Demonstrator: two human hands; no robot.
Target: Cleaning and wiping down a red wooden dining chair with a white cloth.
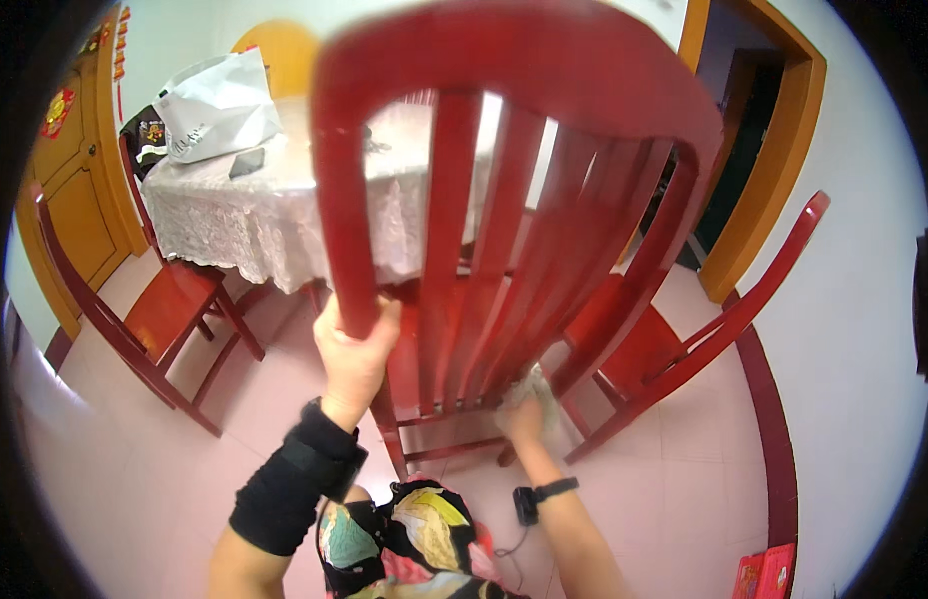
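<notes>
A red wooden chair (501,52) stands right before me, its slatted back turned towards me. My left hand (357,348) grips the left upright of that back, thumb and fingers wrapped around the wood. Low at the right side, my right hand (525,418) holds a pale cloth (540,389) against the lower end of the backrest. Hand and cloth are blurred, and the fingers are partly hidden by the cloth. Through the slats part of the chair's red seat (404,352) shows.
Behind the chair is a table with a lace tablecloth (232,217), bearing a white bag (221,112) and a dark phone-like object (247,162). Other red chairs stand left (172,307) and right (651,337). A white wall (861,262) rises at right; red packets (763,575) lie beside it.
</notes>
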